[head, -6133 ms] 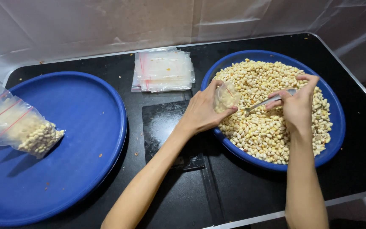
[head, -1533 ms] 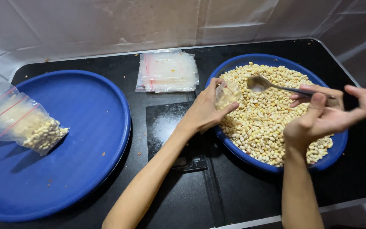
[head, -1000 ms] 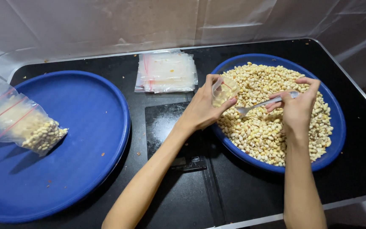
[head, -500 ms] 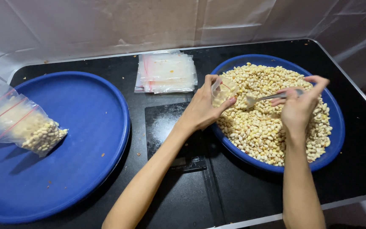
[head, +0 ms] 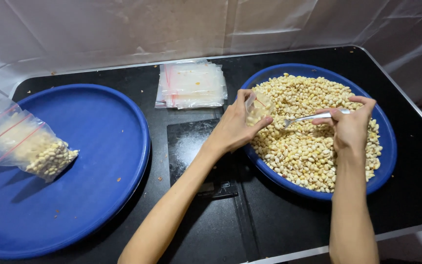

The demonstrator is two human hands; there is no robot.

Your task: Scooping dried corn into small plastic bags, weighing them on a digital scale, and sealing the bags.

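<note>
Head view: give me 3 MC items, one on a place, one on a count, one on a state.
1. Where does the stack of empty clear bags lie?
A. on the black table between the two trays
B. in the left tray
C. on the scale

2. How many blue round trays are there?
A. one
B. two
C. three

3. What state is the small bag in the left hand in?
A. sealed and full
B. flat and empty
C. held open, partly filled

Answers:
1 A, the stack rests on the table top behind the scale.
2 B, a left tray and a right tray.
3 C, its mouth faces the spoon in the right hand, beans inside.
</note>
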